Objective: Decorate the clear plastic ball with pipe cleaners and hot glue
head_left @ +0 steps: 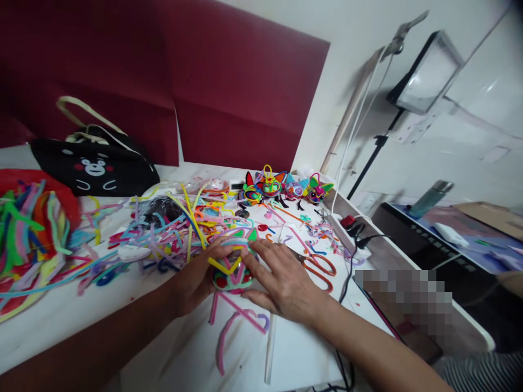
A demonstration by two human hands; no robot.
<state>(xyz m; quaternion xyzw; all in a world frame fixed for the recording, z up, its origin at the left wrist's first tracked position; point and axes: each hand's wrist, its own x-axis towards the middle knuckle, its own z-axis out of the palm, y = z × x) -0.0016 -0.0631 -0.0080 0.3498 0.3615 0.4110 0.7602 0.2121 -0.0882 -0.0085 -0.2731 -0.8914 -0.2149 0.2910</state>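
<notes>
Between both hands, low over the white table, is a small rounded ornament [235,272] covered in coloured pipe cleaners, with green ear shapes on top and a yellow bent strip across it. My left hand [198,280] grips its left side, fingers partly hidden behind it. From the right, my right hand [281,275] lays its fingers on the top and side of the ornament, with the thumb below. Orange-handled scissors [321,267] lie just beyond the right hand, their blades partly covered. Pink pipe cleaner pieces [223,343] lie in front.
Several finished animal-face ornaments [272,185] stand at the back. Loose pipe cleaners [163,245] cover the left and middle. A black bag [96,160] rests against the wall. At right are a power strip [349,234], cables, a phone-like device [400,316] and a lamp [429,76].
</notes>
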